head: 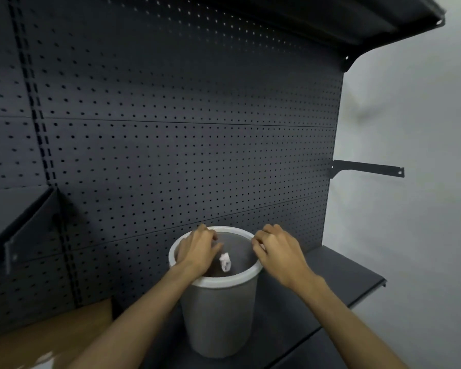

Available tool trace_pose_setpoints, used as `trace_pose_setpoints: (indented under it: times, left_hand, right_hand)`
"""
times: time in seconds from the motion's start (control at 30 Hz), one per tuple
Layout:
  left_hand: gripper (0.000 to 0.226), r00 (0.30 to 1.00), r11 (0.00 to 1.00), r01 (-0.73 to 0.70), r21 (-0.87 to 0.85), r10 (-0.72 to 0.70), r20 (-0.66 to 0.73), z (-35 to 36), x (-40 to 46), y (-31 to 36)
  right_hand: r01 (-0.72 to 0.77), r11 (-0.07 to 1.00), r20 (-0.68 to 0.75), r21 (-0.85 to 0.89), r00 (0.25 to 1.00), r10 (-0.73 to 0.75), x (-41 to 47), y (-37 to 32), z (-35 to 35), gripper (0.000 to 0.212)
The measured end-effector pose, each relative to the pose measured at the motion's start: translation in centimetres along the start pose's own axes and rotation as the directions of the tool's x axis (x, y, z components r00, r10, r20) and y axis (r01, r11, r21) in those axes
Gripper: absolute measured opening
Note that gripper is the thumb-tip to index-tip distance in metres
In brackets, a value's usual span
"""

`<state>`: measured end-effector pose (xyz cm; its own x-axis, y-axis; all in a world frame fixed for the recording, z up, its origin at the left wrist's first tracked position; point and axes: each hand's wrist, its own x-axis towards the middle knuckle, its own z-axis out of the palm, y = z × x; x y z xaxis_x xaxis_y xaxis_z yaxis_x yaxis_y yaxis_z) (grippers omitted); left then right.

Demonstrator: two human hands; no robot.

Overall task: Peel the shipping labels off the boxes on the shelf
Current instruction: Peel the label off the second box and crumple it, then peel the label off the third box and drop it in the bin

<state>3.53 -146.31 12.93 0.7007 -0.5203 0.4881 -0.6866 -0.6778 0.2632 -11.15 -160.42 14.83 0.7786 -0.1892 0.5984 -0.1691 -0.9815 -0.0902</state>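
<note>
Directly below both hands, a crumpled white scrap of paper label (pixel 225 262) lies inside the round grey plastic bin with the pale rim (pixel 218 315), which stands on the dark metal shelf (pixel 343 278). The left hand (pixel 197 249) hangs over the bin's mouth, fingers loosely curled and holding nothing, nearer the scrap. The right hand (pixel 277 249) hovers at the rim's right edge, fingers curled; whether it pinches anything I cannot tell. A brown cardboard box (pixel 51 334) sits low to the left, nearer the left hand.
</note>
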Motion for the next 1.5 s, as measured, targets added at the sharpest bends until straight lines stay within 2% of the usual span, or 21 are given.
trace_pose_setpoints:
  times: [0.27, 0.4, 0.5, 0.63, 0.73, 0.93, 1.17, 1.4, 1.5]
  left_hand:
    - [0.029, 0.997, 0.995, 0.013, 0.099, -0.005, -0.076, 0.1, -0.3, -0.4]
    - [0.032, 0.991, 0.989, 0.002, 0.151, 0.018, -0.133, -1.9, -2.4, -2.1]
    - [0.033, 0.987, 0.976, 0.050, 0.210, -0.016, -0.161, -4.2, -5.1, -4.7]
    - [0.037, 0.978, 0.940, 0.163, 0.301, -0.112, -0.178, -8.5, -10.2, -9.4]
    - [0.037, 0.959, 0.896, 0.260, 0.361, -0.195, -0.207, -12.8, -14.7, -13.0]
    - [0.037, 0.915, 0.792, 0.391, 0.469, -0.282, -0.287, -21.2, -25.3, -18.7]
    - [0.038, 0.833, 0.691, 0.548, 0.472, -0.399, -0.383, -31.5, -39.6, -24.8]
    - [0.036, 0.777, 0.632, 0.627, 0.455, -0.466, -0.424, -38.6, -51.6, -29.3]
    - [0.035, 0.773, 0.615, 0.634, 0.469, -0.480, -0.415, -40.4, -54.7, -31.4]
  right_hand:
    - [0.074, 0.993, -0.024, 0.093, 0.997, -0.072, 1.4, 1.3, 2.1, 0.026]
    - [0.144, 0.980, -0.064, 0.139, 0.989, -0.136, 2.2, -1.4, 3.4, 0.022]
    - [0.203, 0.956, -0.084, 0.212, 0.978, -0.189, 2.7, -5.1, 4.4, 0.025]
    - [0.297, 0.903, -0.078, 0.310, 0.955, -0.287, 2.6, -11.4, 5.3, 0.027]
    - [0.400, 0.848, -0.135, 0.347, 0.916, -0.377, 2.1, -16.8, 5.5, 0.026]
    - [0.545, 0.727, -0.160, 0.418, 0.832, -0.532, -0.8, -29.5, 4.4, 0.031]
    - [0.624, 0.608, -0.168, 0.491, 0.753, -0.637, -6.5, -45.1, 2.3, 0.030]
    - [0.644, 0.552, -0.159, 0.530, 0.715, -0.681, -12.2, -57.6, 0.4, 0.027]
    - [0.651, 0.533, -0.157, 0.541, 0.700, -0.697, -13.7, -61.7, -0.1, 0.026]
